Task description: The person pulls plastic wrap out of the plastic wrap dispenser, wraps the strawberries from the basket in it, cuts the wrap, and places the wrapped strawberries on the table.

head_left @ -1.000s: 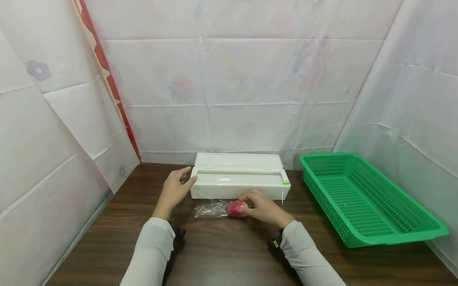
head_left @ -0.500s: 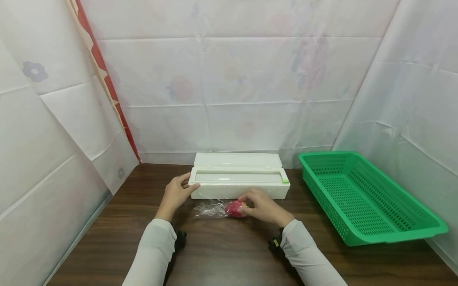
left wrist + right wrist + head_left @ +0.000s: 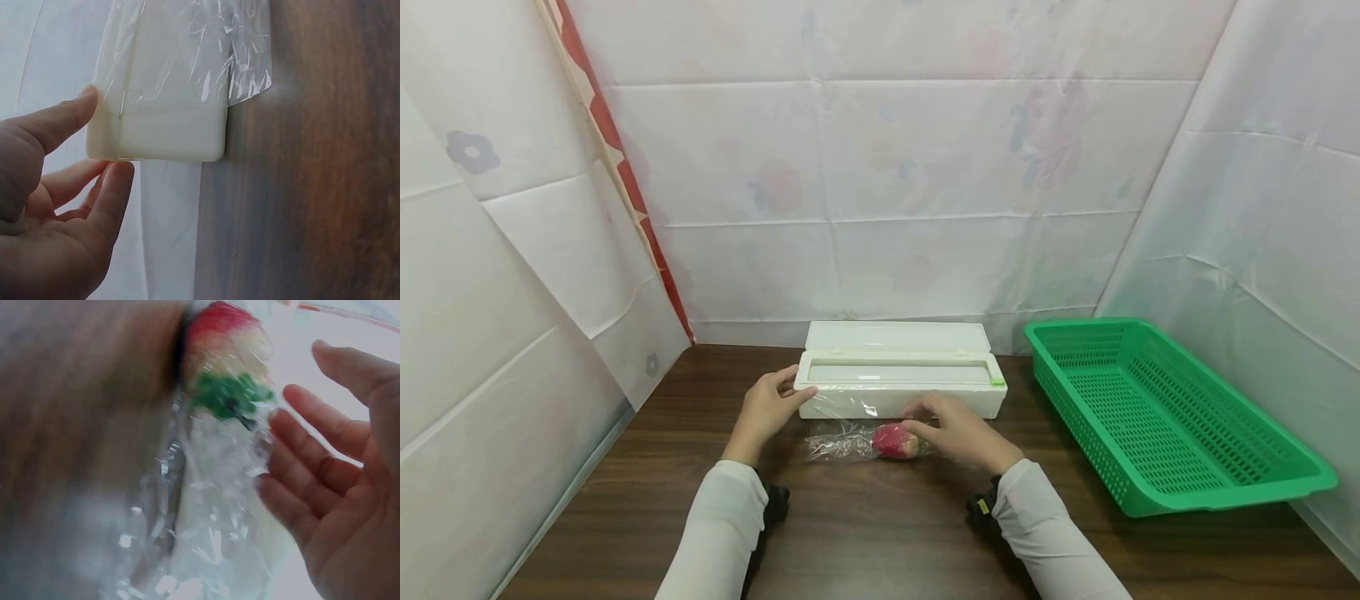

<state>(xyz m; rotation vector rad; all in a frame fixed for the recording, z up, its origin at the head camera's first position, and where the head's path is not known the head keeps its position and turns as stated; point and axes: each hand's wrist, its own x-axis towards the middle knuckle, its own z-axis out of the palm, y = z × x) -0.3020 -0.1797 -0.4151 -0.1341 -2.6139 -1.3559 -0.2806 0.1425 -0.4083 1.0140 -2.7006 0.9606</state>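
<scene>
A white cling film dispenser (image 3: 901, 400) stands on the table with its lid (image 3: 898, 336) raised. My left hand (image 3: 767, 410) holds its left end; in the left wrist view the thumb lies at one edge and the fingertips touch the end face. Clear cling film (image 3: 194, 69) hangs over the dispenser's front. On the table before it lies a red strawberry (image 3: 891, 440), pale near its green leaves (image 3: 228, 394), under crinkled film (image 3: 219, 487). My right hand (image 3: 958, 429) hovers just right of the strawberry, fingers loosely bent and holding nothing.
A green perforated basket (image 3: 1180, 504) stands on the right of the table. White patterned sheeting (image 3: 895, 167) encloses the back and both sides. A lime-green piece (image 3: 997, 382) sits at the dispenser's right end.
My left hand has moved right and taken hold of the dispenser's end. The right hand has let go of the strawberry and drawn slightly back, showing the strawberry's leafy end.
</scene>
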